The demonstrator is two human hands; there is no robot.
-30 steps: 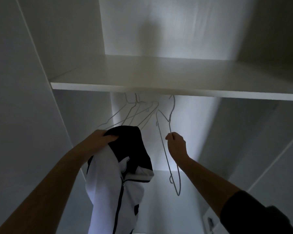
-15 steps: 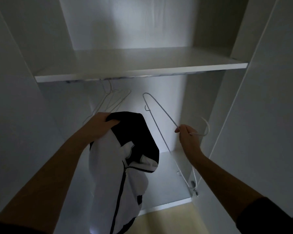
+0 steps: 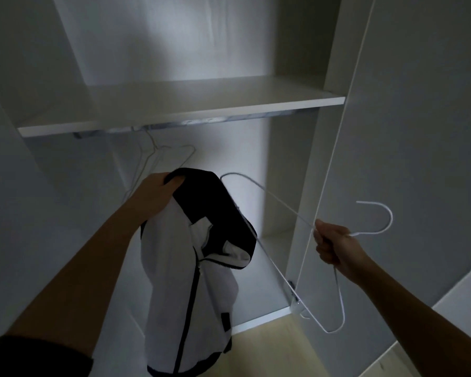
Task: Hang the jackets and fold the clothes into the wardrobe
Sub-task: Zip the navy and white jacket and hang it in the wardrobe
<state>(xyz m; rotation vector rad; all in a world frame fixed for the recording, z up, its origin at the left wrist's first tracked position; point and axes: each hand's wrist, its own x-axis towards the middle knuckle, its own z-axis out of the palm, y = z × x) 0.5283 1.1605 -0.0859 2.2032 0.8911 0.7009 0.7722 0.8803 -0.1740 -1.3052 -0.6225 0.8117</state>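
A: Left hand (image 3: 158,194) status?
B: It grips the jacket (image 3: 180,281) by its black top edge. The jacket hangs below the hand, before the open wardrobe (image 3: 305,186).
A: Right hand (image 3: 335,243)?
B: Fist closed round the neck of the hanger (image 3: 283,203), hook pointing right. One wire arm reaches left, just beside the jacket; contact cannot be confirmed.
A: Rail (image 3: 201,121)?
B: Under the shelf (image 3: 201,104).

The jacket (image 3: 191,281) hangs left of the hanger (image 3: 280,202), both before the wardrobe (image 3: 305,172). Spare hangers (image 3: 158,156) hang from the rail (image 3: 196,122) under the shelf (image 3: 174,104).
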